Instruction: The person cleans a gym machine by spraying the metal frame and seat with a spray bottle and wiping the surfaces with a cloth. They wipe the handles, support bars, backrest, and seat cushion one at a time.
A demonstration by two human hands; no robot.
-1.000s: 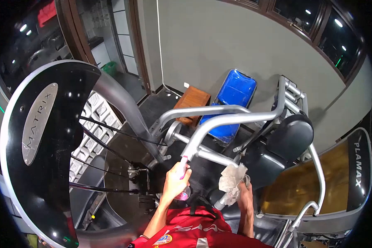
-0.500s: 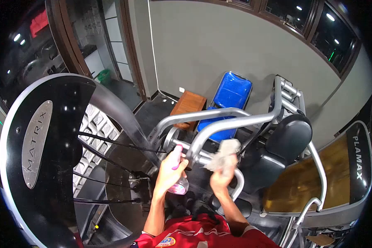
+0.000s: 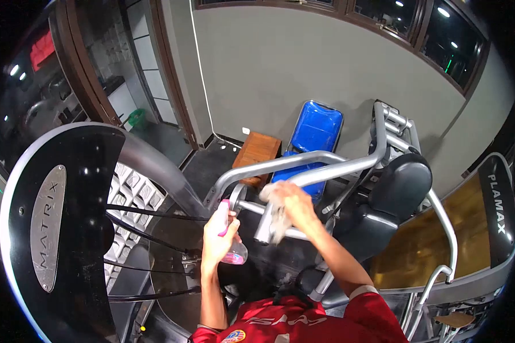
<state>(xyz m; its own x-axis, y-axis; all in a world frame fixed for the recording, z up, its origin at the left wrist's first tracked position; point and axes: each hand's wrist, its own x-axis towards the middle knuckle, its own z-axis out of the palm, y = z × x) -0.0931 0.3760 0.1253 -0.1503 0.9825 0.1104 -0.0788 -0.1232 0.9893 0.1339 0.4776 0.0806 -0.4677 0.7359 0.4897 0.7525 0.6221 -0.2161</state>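
My left hand (image 3: 214, 244) is wrapped round a spray bottle (image 3: 236, 254) with a pink and white trigger head and a clear body with a pink label. My right hand (image 3: 301, 209) presses a pale grey cloth (image 3: 278, 217) onto the lower bend of a silver tubular frame (image 3: 340, 169) of the exercise machine. The cloth drapes over the tube and hides part of it. Left of the cloth, the bottle stays apart from the tube.
A black MATRIX machine panel (image 3: 68, 228) with cables stands at left. A padded black seat (image 3: 403, 183) and a PLAMAX machine (image 3: 495, 200) are on the right. Behind the frame are a wooden box (image 3: 258, 150) and a blue folding chair (image 3: 317, 127) by the grey wall.
My right hand has moved left and up with the cloth, from in front of the frame onto its tube. My left hand with the spray bottle has shifted slightly left.
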